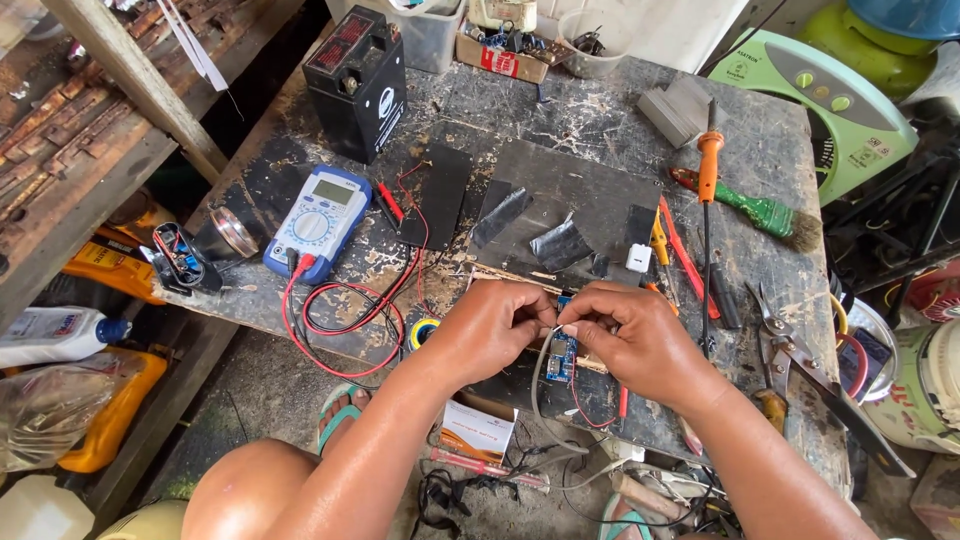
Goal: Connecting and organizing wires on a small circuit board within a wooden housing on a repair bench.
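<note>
My left hand and my right hand meet over the near edge of a worn workbench. Their fingertips pinch a thin wire just above a small blue circuit board. Grey and red wires run from the board down past the bench edge. The board lies on a dark sheet patched with strips of tape. What exactly sits between the fingertips is too small to make out.
A blue and white multimeter with red leads lies at the left, a black battery behind it. An orange-handled soldering iron, green-handled brush, screwdrivers and snips lie at the right. Bottles stand on the floor at the left.
</note>
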